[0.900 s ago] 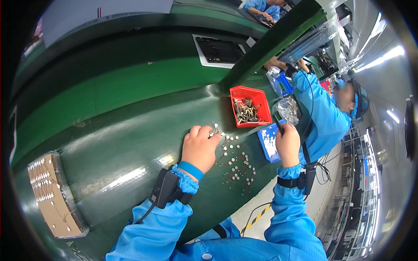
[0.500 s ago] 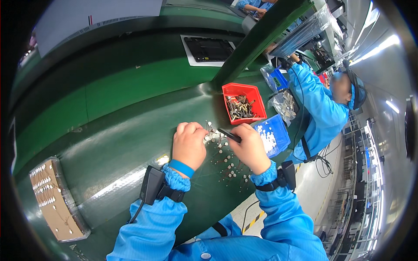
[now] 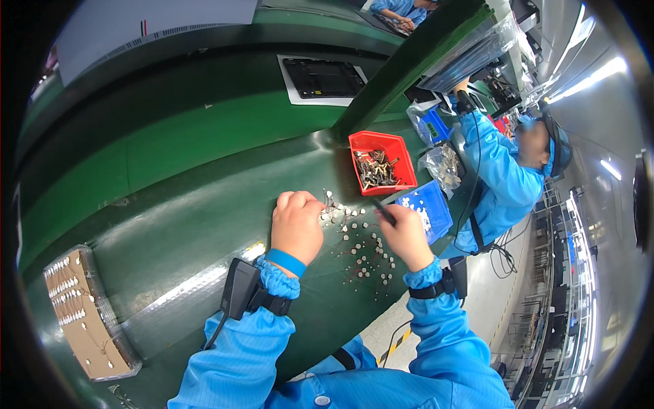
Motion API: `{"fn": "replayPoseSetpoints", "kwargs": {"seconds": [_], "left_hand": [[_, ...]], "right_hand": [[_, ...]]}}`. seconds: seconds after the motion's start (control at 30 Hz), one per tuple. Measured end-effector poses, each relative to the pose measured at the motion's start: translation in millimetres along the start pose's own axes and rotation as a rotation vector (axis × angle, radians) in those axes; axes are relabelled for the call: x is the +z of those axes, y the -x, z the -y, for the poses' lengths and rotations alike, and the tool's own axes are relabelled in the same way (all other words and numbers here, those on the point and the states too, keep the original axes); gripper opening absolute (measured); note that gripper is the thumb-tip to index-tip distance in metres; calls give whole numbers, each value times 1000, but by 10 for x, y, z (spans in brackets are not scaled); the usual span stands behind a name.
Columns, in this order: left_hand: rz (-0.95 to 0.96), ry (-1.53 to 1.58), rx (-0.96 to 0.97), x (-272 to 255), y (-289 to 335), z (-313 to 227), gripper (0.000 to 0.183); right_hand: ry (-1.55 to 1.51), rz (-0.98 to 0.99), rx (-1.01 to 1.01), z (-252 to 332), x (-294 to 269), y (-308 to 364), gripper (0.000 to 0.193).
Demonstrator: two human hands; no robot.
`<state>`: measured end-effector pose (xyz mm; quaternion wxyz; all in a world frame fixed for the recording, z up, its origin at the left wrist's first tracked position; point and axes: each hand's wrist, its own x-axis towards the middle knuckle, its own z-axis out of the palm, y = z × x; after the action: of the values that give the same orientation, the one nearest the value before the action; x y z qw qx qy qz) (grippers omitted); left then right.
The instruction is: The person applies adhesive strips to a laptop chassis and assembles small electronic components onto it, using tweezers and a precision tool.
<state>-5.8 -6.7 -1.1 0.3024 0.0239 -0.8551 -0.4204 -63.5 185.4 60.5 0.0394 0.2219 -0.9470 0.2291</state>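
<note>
My left hand rests on the green bench with its fingers curled and pinched together. What its fingertips hold, if anything, is hidden. Just right of it lie several small white round parts with thin dark and red wires, spread across the bench. My right hand grips slim black tweezers beside a blue tray, which holds small white pieces. Behind that tray stands a red bin with many small metal parts in it.
A brown board with rows of white wired parts lies at the far left. At the back is a black panel on white sheet, near a green post. A co-worker in blue works at right, beside clear bags.
My right hand has moved right with the tweezers, away from the left hand and toward the blue tray. My left hand has stayed nearly still. The co-worker's arm has shifted.
</note>
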Motion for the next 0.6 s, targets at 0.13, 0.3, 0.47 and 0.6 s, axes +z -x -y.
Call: {"fn": "replayPoseSetpoints", "kwargs": {"seconds": [0.13,0.3,0.47,0.6], "left_hand": [[-17,2,-5,19,3,57,22],[-2,20,-13,66,-26,42,20],[-4,14,-16,47,-67,56,20],[-5,31,-15,85,-72,75,21]], "right_hand": [[5,70,-125,360,245,-71,20],[89,99,-86,362,428,-166,23],[106,116,-41,381,453,-214,21],[108,100,-47,365,433,-236,20]]}}
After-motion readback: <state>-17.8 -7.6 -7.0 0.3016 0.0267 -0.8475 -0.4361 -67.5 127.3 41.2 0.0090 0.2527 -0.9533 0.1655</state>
